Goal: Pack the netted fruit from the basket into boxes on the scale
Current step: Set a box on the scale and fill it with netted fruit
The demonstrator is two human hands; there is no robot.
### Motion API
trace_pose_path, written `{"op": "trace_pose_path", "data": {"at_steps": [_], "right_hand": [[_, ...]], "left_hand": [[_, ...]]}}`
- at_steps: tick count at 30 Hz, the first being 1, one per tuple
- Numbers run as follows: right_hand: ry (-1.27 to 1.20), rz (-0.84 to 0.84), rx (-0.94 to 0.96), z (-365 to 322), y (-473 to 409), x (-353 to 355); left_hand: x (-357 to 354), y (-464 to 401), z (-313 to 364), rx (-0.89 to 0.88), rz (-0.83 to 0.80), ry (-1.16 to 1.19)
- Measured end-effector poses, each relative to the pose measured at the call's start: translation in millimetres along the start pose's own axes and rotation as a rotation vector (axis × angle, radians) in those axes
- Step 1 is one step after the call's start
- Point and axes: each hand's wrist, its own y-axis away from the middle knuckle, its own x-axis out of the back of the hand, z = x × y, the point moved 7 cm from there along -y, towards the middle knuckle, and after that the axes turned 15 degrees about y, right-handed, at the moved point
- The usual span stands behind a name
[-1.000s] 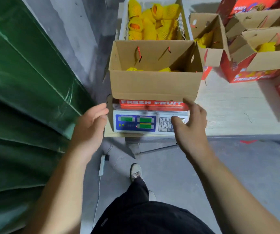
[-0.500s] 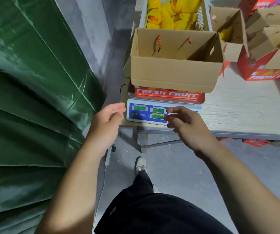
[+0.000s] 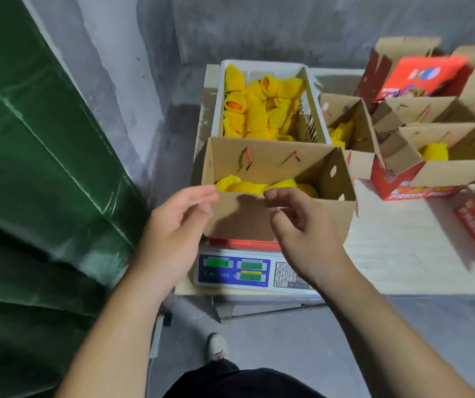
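An open cardboard box (image 3: 328, 214) stands on the white scale (image 3: 247, 271) with green displays. Several fruit in yellow foam nets (image 3: 245, 185) lie in its bottom. Behind it a white basket (image 3: 313, 110) is filled with more yellow-netted fruit (image 3: 259, 110). My left hand (image 3: 176, 225) hovers at the box's front left corner, fingers relaxed and holding nothing. My right hand (image 3: 302, 225) is in front of the box's near wall, its fingers loosely curled and empty.
Other open cardboard boxes (image 3: 348, 130) and a red "FRESH FRUIT" box (image 3: 420, 179) with netted fruit stand to the right on the pale wooden table (image 3: 402, 254). A green tarp (image 3: 35, 168) hangs on the left. My shoe (image 3: 216, 346) is on the grey floor.
Both hands have risen from in front of the scale's display to the front wall of the box. The view has tilted up, showing the basket and wall behind.
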Motion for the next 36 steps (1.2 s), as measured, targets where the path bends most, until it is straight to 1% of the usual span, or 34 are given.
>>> {"op": "trace_pose_path", "data": {"at_steps": [3,6,8,10,12,15,17,19,21,24,26,27,28,30,32,33,34,36], "right_hand": [[-0.004,0.040,0.005,-8.3,-34.8,8.1],[0.035,0.080,0.013,-9.0,-64.5,16.9],[0.066,0.096,0.012,-7.1,-85.7,24.0],[0.120,0.098,0.017,-3.7,-110.7,33.3],[0.183,0.065,0.023,2.4,-143.3,42.9],[0.371,-0.028,0.039,22.9,-208.7,53.4],[0.489,-0.127,0.026,46.7,-258.1,51.0],[0.611,-0.223,0.021,73.1,-305.3,40.1],[0.723,-0.330,0.016,103.9,-345.5,20.3],[0.920,-0.474,0.058,147.0,-387.0,-19.9],[1.113,-0.506,0.098,170.4,-404.8,-43.7],[1.179,-0.517,0.099,180.3,-411.8,-53.8],[1.181,-0.544,0.078,190.4,-417.5,-64.2],[1.101,-0.605,0.006,209.3,-423.2,-83.8],[1.075,-0.599,-0.034,221.5,-427.1,-94.2],[1.073,-0.584,-0.047,226.2,-429.9,-96.1],[1.082,-0.564,-0.046,228.7,-432.2,-97.9],[1.139,-0.532,-0.017,231.8,-433.7,-101.1]], "left_hand": [[-10.0,-41.6,15.6,-0.070,-0.064,-0.039],[-22.5,-83.7,39.2,-0.185,-0.094,-0.068],[-33.8,-117.5,50.6,-0.215,-0.139,-0.113],[-47.4,-156.7,53.1,-0.175,-0.220,-0.166],[-62.7,-198.1,45.8,-0.110,-0.318,-0.259],[-77.6,-265.8,16.9,-0.023,-0.398,-0.384],[-81.4,-307.2,-13.8,0.066,-0.427,-0.470],[-82.7,-342.3,-49.1,0.127,-0.479,-0.596],[-84.6,-370.6,-80.7,0.129,-0.569,-0.777],[-94.5,-400.2,-115.8,-0.020,-0.775,-1.189],[-101.8,-411.1,-133.6,-0.121,-0.887,-1.446],[-105.3,-414.3,-139.7,-0.142,-0.928,-1.515],[-108.2,-418.0,-144.5,-0.137,-0.963,-1.537],[-114.1,-424.5,-150.4,-0.092,-1.012,-1.479],[-123.2,-427.5,-158.1,-0.046,-1.050,-1.407],[-128.2,-426.6,-164.3,0.017,-1.066,-1.356],[-131.6,-423.6,-172.1,0.116,-1.072,-1.281],[-135.3,-415.0,-189.9,0.331,-1.032,-1.102]]}}
